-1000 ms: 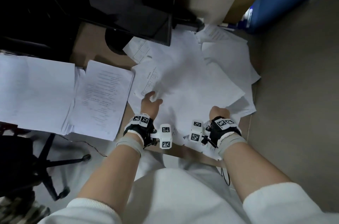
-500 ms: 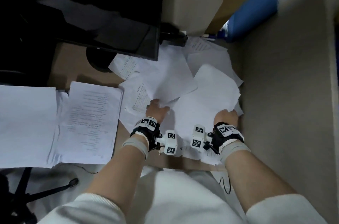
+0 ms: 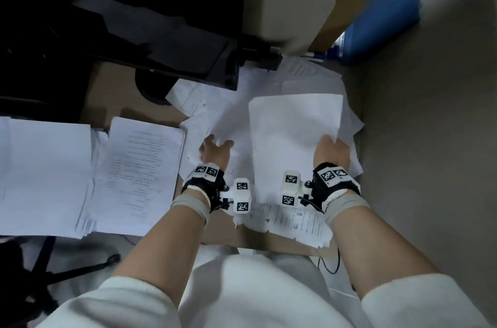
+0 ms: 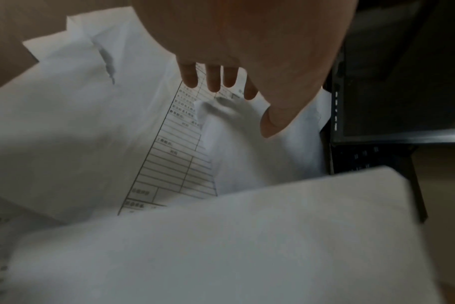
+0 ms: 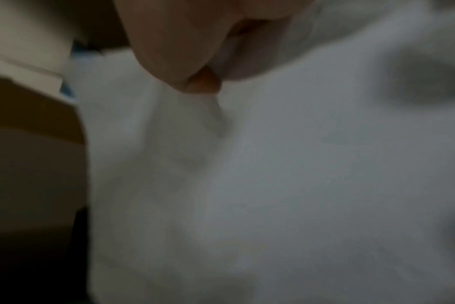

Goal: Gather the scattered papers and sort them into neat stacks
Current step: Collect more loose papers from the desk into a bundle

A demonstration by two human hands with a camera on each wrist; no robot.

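Loose white papers [image 3: 223,112] lie in a messy pile on the brown desk. My right hand [image 3: 332,151] pinches the right edge of a blank white sheet [image 3: 293,134], raised above the pile; in the right wrist view thumb and finger [image 5: 203,82] close on this sheet [image 5: 247,164]. My left hand [image 3: 215,150] hovers at the pile's left side. Its fingers [image 4: 213,82] are straight and spread, reaching down to a printed form with a table [image 4: 174,148], and hold nothing. The raised sheet [image 4: 221,236] fills the lower part of the left wrist view.
Two stacks lie at the left: a printed one [image 3: 139,174] and a blank one [image 3: 43,177]. A dark monitor [image 3: 161,32] on its round base stands behind the pile. A blue object [image 3: 384,10] stands at the far right. The desk ends just right of the pile.
My right hand has taken a blank sheet by its right edge and lifted it over the pile. The left hand has let its sheet go and opened.
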